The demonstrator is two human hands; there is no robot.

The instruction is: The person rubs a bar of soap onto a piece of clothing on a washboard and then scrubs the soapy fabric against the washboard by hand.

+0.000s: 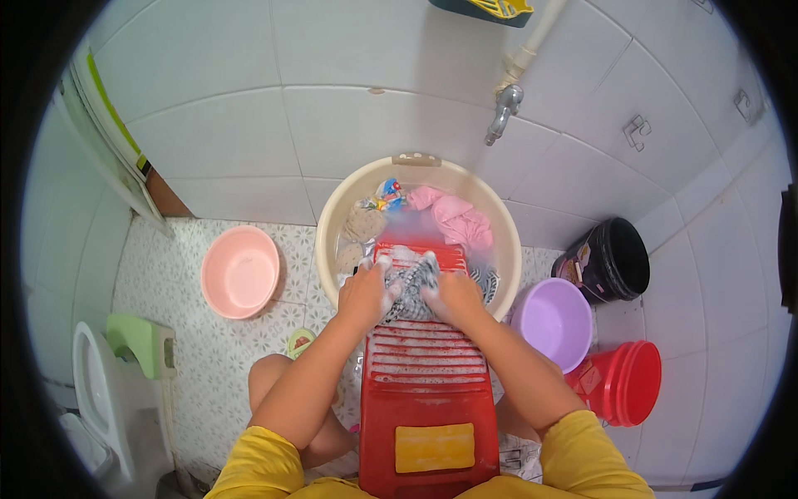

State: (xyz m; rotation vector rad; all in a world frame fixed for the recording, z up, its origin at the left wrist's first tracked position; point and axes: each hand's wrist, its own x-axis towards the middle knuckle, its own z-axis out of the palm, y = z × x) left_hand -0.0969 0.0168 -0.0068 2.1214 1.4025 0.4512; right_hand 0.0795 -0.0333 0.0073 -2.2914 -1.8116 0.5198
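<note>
Both my hands grip a soapy black-and-white patterned cloth [413,290] on the ridges of a red plastic washboard [430,374]. My left hand [368,292] closes on the cloth's left side, and my right hand [454,296] holds its right side. Suds cover the fingers of both. The washboard's far end dips into a big cream plastic basin [512,249] of water. In that water lie pink fabric [458,218], beige fabric [365,223], a multicoloured printed cloth [389,194] and a striped cloth [487,284]. A yellow bar of soap [434,447] rests on the washboard's near end.
A pink basin [240,272] stands left, beyond a green plastic stool [142,343] and a white toilet [103,399]. At right are a purple basin [555,324], a black bucket [608,262] and a red bucket [623,383]. A metal tap [504,115] juts from the tiled wall.
</note>
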